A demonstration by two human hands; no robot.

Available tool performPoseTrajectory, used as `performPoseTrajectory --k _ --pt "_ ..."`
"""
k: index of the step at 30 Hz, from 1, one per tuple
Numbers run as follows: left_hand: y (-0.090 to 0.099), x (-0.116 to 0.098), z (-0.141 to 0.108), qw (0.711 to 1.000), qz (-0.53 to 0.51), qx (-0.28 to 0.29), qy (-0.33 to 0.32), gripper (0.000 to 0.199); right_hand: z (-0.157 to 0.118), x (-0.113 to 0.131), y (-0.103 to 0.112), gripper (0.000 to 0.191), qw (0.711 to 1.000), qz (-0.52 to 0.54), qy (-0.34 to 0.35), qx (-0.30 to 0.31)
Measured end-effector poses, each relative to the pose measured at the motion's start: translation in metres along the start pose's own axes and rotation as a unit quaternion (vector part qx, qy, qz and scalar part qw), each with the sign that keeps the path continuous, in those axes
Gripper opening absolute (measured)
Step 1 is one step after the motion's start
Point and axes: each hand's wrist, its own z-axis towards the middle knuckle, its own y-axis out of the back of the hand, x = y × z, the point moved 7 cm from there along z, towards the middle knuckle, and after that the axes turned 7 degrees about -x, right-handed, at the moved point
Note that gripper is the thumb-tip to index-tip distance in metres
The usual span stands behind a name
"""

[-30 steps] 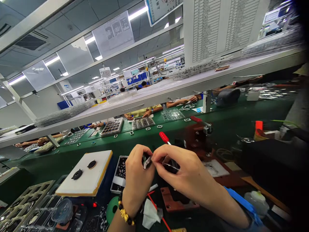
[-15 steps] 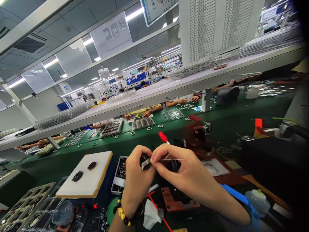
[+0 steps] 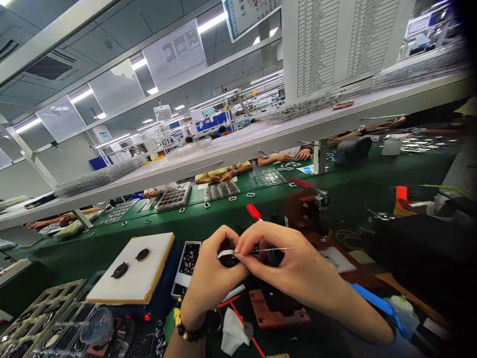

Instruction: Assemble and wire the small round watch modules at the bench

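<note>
Your two bare hands meet in front of you, fingertips close together. Your left hand (image 3: 214,281), with one bracelet of black and gold beads (image 3: 177,315) on its wrist, has its fingers curled closed around one small dark piece with a curved white edge (image 3: 225,254), partly hidden. Your right hand (image 3: 288,258), one blue band (image 3: 376,302) near its wrist, pinches one thin, pale, needle-like rod (image 3: 278,248) (its tip is lost among your fingers). Below them lie one crumpled white tissue (image 3: 231,337) and one reddish-brown block (image 3: 258,309). To the left, one flat white board with yellow edges (image 3: 137,283) bears two round black parts (image 3: 119,270), apart; just right of it is one white box of tiny parts (image 3: 184,280), too small to count. Beyond your hands is one glossy red handle (image 3: 254,211). Farther, across the green bench (image 3: 201,221), a co-worker's two hands (image 3: 227,176) are just behind one clear compartmented tray (image 3: 221,191).
</note>
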Motion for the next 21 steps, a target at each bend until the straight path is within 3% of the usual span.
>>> performPoseTrajectory --k 9,21 --pt "-0.0076 0.0066 -0.0006 0.981 -0.136 0.129 0.053 0.037 -0.0007 -0.0035 -0.0054 0.016 0.996 0.062 -0.052 0.039" --pt "-0.0082 0.0055 -0.0003 0.982 -0.116 0.138 0.047 0.041 -0.0016 -0.0033 -0.0036 0.016 0.997 0.053 -0.040 0.038"
